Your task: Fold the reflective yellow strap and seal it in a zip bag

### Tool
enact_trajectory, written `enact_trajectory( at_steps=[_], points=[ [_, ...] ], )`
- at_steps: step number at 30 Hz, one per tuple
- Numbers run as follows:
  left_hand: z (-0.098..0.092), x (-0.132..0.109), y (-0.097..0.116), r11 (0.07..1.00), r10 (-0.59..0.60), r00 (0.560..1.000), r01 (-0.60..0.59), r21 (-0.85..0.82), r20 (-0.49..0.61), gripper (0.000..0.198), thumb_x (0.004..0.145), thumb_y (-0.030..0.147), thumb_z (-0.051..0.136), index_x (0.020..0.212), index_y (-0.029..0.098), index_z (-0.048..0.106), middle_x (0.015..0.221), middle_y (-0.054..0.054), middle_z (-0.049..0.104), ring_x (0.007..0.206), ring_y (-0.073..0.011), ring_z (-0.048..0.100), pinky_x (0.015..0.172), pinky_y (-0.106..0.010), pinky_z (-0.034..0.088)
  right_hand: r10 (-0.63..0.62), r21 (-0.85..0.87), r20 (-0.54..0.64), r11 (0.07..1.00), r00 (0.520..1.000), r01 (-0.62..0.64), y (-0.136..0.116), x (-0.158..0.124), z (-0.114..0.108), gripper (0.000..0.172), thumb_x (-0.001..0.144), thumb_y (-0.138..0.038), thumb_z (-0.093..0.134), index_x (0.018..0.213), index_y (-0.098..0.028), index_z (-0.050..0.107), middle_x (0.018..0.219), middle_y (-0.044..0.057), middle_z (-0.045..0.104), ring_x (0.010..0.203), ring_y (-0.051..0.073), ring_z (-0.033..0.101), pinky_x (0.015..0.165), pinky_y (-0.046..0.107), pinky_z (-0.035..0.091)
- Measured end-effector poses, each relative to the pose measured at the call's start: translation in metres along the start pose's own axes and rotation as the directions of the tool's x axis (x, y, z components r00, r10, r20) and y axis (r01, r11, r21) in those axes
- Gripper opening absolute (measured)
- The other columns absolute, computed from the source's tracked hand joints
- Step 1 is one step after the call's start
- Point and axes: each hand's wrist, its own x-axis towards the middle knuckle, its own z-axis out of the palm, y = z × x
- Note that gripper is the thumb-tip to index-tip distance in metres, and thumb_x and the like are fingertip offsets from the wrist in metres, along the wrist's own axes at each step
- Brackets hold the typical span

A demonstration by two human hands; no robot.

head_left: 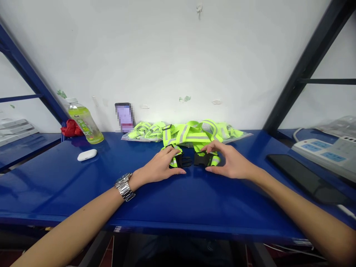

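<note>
A neon yellow-green reflective strap harness (191, 135) with grey stripes lies on the blue table, its two black buckle halves facing each other with a small gap between them. My left hand (158, 165), a metal watch (125, 186) on its wrist, has thumb and fingers around the pronged buckle half (185, 161). On the other side, my right hand (226, 161) holds the socket buckle half (201, 159) between thumb and fingers. The prongs are outside the socket. Part of the webbing is hidden behind my fingers.
Behind the harness, clear bags (146, 129) of similar yellow-green straps lie against the wall. To the left are a drink bottle (86, 122), a white earbud case (87, 155) and a propped phone (125, 116). A dark phone (303, 176) and a power strip (324, 150) lie right.
</note>
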Motion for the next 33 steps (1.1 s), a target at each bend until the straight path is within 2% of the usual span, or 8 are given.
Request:
enact_trajectory(
  at_steps=[17,21,23,25,28,30,31,33],
  points=[
    [0.004,-0.004,0.007,0.981,0.182,0.982,-0.184,0.053,0.045,0.064,0.085,0.055,0.056,0.136,0.021,0.037,0.121,-0.015,0.049,0.108,-0.0269,0.052,0.089,-0.041,0.049,-0.033,-0.043,0.113,0.998,0.993,0.038,-0.017,0.003,0.019,0.047,0.069,-0.031,0.076,0.104,-0.026,0.046,0.112,0.005,0.06,0.101,0.025,0.058,0.081,0.036,0.048],
    [-0.001,-0.001,0.017,0.966,0.234,0.969,-0.223,0.129,-0.079,0.061,0.088,0.049,0.055,0.137,0.018,0.036,0.129,-0.017,0.045,0.114,-0.0281,0.049,0.093,-0.042,0.046,-0.013,-0.002,0.021,1.0,1.0,0.013,-0.019,0.006,0.016,0.044,0.067,-0.028,0.076,0.103,-0.025,0.05,0.104,0.004,0.062,0.096,0.024,0.06,0.083,0.037,0.048],
    [-0.005,-0.003,0.027,0.966,0.244,0.945,-0.216,0.145,-0.22,0.05,0.09,0.045,0.053,0.129,0.014,0.045,0.126,-0.018,0.048,0.112,-0.0275,0.05,0.093,-0.042,0.045,0.012,0.129,-0.072,0.992,0.997,-0.002,-0.017,0.007,0.012,0.04,0.069,-0.027,0.074,0.101,-0.024,0.051,0.104,0.004,0.062,0.098,0.024,0.061,0.087,0.039,0.047],
    [-0.007,-0.009,0.039,0.978,0.208,0.935,-0.194,0.077,-0.286,0.033,0.093,0.041,0.048,0.104,0.012,0.058,0.103,-0.014,0.059,0.094,-0.0226,0.057,0.084,-0.036,0.047,0.075,0.327,-0.158,0.945,0.985,-0.019,-0.013,0.007,0.008,0.036,0.071,-0.028,0.073,0.097,-0.025,0.049,0.104,0.004,0.064,0.102,0.024,0.061,0.09,0.039,0.047],
    [-0.002,-0.016,0.054,0.977,0.058,0.993,-0.077,-0.199,-0.1,0.045,0.097,0.043,0.037,0.071,0.015,0.059,0.064,-0.004,0.056,0.063,-0.0143,0.055,0.067,-0.029,0.045,0.239,0.589,-0.213,0.805,0.947,-0.071,-0.009,0.006,0.003,0.032,0.073,-0.033,0.073,0.09,-0.025,0.048,0.101,0.005,0.067,0.101,0.024,0.063,0.084,0.038,0.05],
    [0.006,-0.014,0.059,0.875,-0.084,0.996,0.083,-0.477,0.019,0.049,0.096,0.051,0.036,0.076,0.015,0.062,0.065,-0.003,0.059,0.061,-0.0137,0.056,0.064,-0.028,0.045,0.306,0.686,-0.202,0.722,0.93,-0.088,-0.009,0.005,0.0,0.033,0.072,-0.035,0.074,0.089,-0.024,0.048,0.099,0.005,0.068,0.098,0.024,0.064,0.081,0.037,0.051],
    [0.011,-0.009,0.059,0.759,-0.161,0.986,0.158,-0.631,0.052,0.049,0.094,0.055,0.037,0.085,0.015,0.063,0.072,-0.004,0.062,0.063,-0.0143,0.058,0.063,-0.028,0.046,0.311,0.713,-0.187,0.696,0.932,-0.089,-0.01,0.005,0.0,0.034,0.071,-0.035,0.075,0.089,-0.024,0.049,0.099,0.006,0.069,0.099,0.024,0.064,0.081,0.037,0.051],
    [0.019,0.003,0.058,0.393,-0.271,0.956,0.22,-0.893,0.116,0.054,0.088,0.064,0.041,0.103,0.015,0.061,0.092,-0.009,0.065,0.071,-0.0165,0.062,0.062,-0.029,0.048,0.274,0.729,-0.128,0.677,0.953,-0.097,-0.013,0.004,-0.001,0.037,0.068,-0.034,0.078,0.09,-0.024,0.05,0.1,0.007,0.068,0.101,0.024,0.063,0.082,0.038,0.051]
  ],
)
